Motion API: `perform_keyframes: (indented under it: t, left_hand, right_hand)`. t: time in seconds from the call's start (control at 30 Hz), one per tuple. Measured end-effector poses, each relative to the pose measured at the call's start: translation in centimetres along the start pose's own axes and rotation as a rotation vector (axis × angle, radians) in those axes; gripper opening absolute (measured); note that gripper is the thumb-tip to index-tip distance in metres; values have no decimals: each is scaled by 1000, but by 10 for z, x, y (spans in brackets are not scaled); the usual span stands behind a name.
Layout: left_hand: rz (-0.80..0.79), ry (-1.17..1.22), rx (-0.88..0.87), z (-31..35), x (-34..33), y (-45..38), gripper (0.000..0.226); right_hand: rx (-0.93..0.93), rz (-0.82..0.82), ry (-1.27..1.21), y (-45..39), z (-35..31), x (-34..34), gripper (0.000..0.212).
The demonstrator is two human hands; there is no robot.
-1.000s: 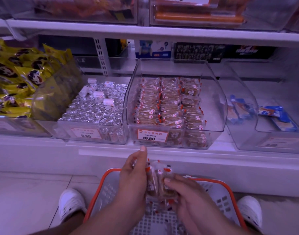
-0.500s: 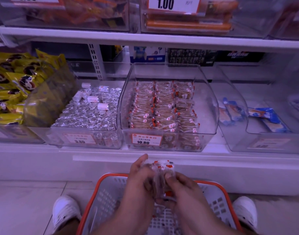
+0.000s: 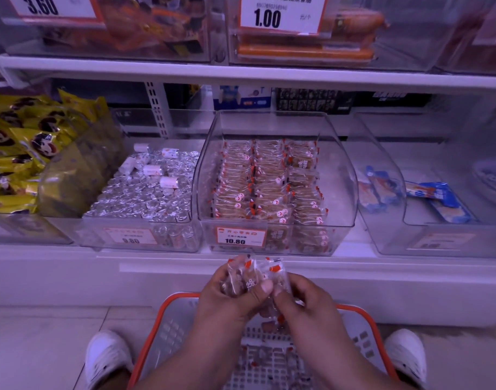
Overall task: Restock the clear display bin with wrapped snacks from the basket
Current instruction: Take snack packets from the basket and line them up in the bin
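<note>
Place: shop shelf (image 3: 241, 76) with see-through boxes in a row, white floor below.
Clear bin: clear display bin (image 3: 277, 190) sits in the middle of the low shelf, with neat rows of wrapped snacks inside and an orange price tag (image 3: 241, 237) on its front.
Basket: basket (image 3: 168, 327) with an orange rim stands on the floor under both hands, just in front of the shelf. A few small packs lie on its bottom.
Snacks in hand: bunch of wrapped snacks (image 3: 249, 277) is held up above the basket and below the front of the clear bin, not touching the bin.
Left hand: left hand (image 3: 230, 296) is curled round the bunch, thumb across the front of the packs, fingers behind them.
Right hand: right hand (image 3: 303, 302) touches the right side of the same bunch, fingers bent and pinching the packs.
Arms: both arms reach forward and meet in the middle.
Next door: silver foil rolls (image 3: 145, 192) fill the box to the left, yellow bags (image 3: 19, 153) lie further left, blue packs (image 3: 438, 198) to the right.
Feet: white shoes (image 3: 106, 356) stand on each side of the basket.
</note>
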State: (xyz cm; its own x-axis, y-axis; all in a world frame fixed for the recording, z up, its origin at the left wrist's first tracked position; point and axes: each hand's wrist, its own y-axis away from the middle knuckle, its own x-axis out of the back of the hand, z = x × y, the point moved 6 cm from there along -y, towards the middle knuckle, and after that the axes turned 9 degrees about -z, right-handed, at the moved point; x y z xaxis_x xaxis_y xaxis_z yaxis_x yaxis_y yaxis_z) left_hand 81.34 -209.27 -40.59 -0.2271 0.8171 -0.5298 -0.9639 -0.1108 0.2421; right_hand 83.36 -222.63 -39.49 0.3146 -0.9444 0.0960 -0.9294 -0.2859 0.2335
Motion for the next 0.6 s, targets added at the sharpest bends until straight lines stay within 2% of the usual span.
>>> perform_keyframes:
  t: [0.07, 0.13, 0.23, 0.33, 0.4, 0.47, 0.6]
  left_hand:
    - [-6, 4, 23, 0, 1, 0, 66]
    - [52, -8, 16, -1, 10, -2, 59]
    - [146, -53, -34, 0, 23, -5, 53]
    - [165, -132, -80, 0, 23, -5, 57]
    - [154, -125, -87, 0, 17, -5, 64]
    - [158, -116, -91, 1, 15, -5, 67]
    - [134, -49, -57, 3, 14, -3, 32]
  right_hand:
    - [40, 44, 47, 3, -2, 2, 19]
    - [62, 94, 34, 4, -3, 6, 19]
    - [6, 170, -184, 2, -1, 14, 17]
    - [-108, 39, -483, 0, 1, 1, 19]
    - [-119, -52, -525, 1, -2, -11, 17]
    - [-98, -69, -521, 0, -2, -14, 22]
    - [-38, -44, -408, -2, -6, -5, 17]
